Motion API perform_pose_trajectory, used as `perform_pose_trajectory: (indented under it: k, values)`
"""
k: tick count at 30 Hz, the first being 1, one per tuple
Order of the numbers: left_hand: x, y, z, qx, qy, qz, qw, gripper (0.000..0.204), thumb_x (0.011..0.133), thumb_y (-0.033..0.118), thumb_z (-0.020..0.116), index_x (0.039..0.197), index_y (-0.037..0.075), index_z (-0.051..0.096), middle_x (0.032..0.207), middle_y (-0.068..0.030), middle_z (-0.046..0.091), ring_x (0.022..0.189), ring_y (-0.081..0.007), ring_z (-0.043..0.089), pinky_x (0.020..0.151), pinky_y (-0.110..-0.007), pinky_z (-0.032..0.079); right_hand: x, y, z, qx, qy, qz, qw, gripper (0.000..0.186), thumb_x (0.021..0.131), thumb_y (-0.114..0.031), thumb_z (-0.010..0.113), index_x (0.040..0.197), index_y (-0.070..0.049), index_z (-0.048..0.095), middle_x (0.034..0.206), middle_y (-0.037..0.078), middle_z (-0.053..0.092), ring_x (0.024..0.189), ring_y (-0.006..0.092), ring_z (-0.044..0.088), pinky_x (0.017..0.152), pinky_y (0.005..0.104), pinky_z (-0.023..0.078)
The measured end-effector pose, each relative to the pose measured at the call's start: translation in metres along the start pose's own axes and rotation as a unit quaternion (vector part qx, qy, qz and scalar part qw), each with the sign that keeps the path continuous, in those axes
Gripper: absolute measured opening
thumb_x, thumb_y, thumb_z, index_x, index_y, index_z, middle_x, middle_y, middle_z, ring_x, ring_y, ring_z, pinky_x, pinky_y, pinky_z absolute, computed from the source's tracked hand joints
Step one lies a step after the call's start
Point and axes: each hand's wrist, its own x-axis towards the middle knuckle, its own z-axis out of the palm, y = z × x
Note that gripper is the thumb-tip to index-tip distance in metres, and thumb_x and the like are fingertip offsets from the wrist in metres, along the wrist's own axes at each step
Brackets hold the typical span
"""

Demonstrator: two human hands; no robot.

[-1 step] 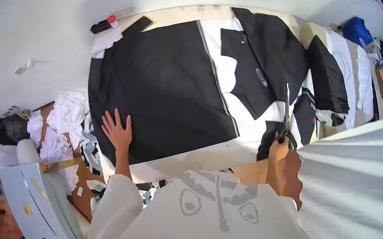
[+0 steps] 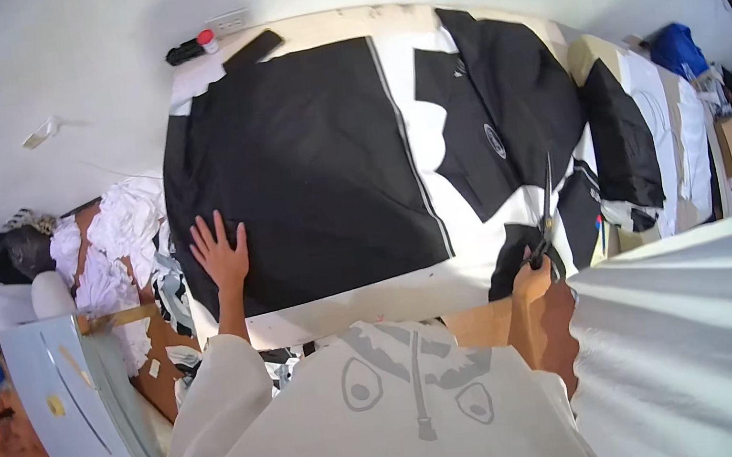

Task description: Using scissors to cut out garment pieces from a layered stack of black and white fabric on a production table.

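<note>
On the worktop [image 2: 379,304], the black cloth [image 2: 317,169] lies left of centre, its position unchanged; the work stands at the same stage. The left hand [image 2: 222,253] rests spread on its left part. The right hand [image 2: 530,275], at the front edge, closes round the scissors [image 2: 548,222]; their blade has gone from bright to dark. Handle grip is partly hidden; blade opening cannot be told.

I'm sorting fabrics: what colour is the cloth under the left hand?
The cloth is black, best seen in the head view.

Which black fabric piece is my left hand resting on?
The broadest black panel, left of the piece with the oval emblem; only it lies under your left hand.
</note>
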Motion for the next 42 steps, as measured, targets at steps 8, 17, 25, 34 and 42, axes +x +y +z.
perform_pose_trajectory:
  k: [8, 17, 25, 34, 42]
  values:
    - [-0.042, 0.006, 0.002, 0.063, -0.022, -0.106, 0.992, 0.082, 0.102, 0.068, 0.057, 0.161, 0.012, 0.051, 0.174, -0.0232, 0.033, 0.160, -0.0473, 0.028, 0.123, -0.075, 0.019, -0.060, 0.010, -0.067, 0.255, -0.073, 0.020, 0.964, 0.019, 0.095, -0.007, 0.082, 0.096, 0.009, 0.071, 0.083, 0.004, 0.069, 0.086, 0.0091, 0.064, 0.081, 0.0279, 0.054]
    - [0.012, 0.135, -0.016, -0.105, 0.002, 0.178, 0.978, 0.066, 0.103, 0.055, 0.065, 0.152, 0.012, 0.060, 0.166, -0.0257, 0.042, 0.154, -0.0447, 0.039, 0.122, -0.070, 0.030, -0.090, 0.002, -0.028, 0.167, -0.060, 0.005, 0.984, 0.020, 0.095, -0.012, 0.081, 0.097, 0.005, 0.071, 0.078, 0.024, 0.069, 0.074, 0.0126, 0.064, 0.069, 0.0376, 0.055]
    - [-0.010, 0.151, 0.024, -0.077, -0.030, 0.217, 0.973, 0.072, 0.104, 0.053, 0.063, 0.164, 0.016, 0.048, 0.172, -0.0231, 0.036, 0.159, -0.0460, 0.032, 0.125, -0.070, 0.024, -0.165, 0.066, -0.147, 0.280, -0.393, 0.165, 0.860, 0.036, 0.097, -0.028, 0.082, 0.077, -0.002, 0.067, 0.066, -0.001, 0.064, 0.059, 0.0116, 0.057, 0.055, 0.0308, 0.045]
    - [-0.007, 0.149, 0.039, -0.091, -0.028, 0.207, 0.974, 0.067, 0.107, 0.052, 0.061, 0.162, 0.017, 0.051, 0.173, -0.0222, 0.035, 0.160, -0.0452, 0.030, 0.126, -0.069, 0.024, -0.273, 0.013, -0.245, 0.267, -0.566, 0.324, 0.710, 0.048, 0.098, -0.046, 0.081, 0.080, -0.005, 0.063, 0.066, 0.003, 0.061, 0.058, 0.0108, 0.058, 0.052, 0.0293, 0.043]
    - [-0.010, 0.146, 0.042, -0.079, -0.032, 0.219, 0.972, 0.068, 0.107, 0.054, 0.059, 0.164, 0.018, 0.049, 0.173, -0.0218, 0.036, 0.160, -0.0444, 0.031, 0.126, -0.068, 0.025, -0.314, -0.071, -0.156, 0.411, -0.508, 0.385, 0.651, 0.061, 0.108, -0.065, 0.054, 0.090, -0.007, 0.057, 0.078, 0.006, 0.058, 0.071, 0.0197, 0.061, 0.067, 0.0360, 0.052]
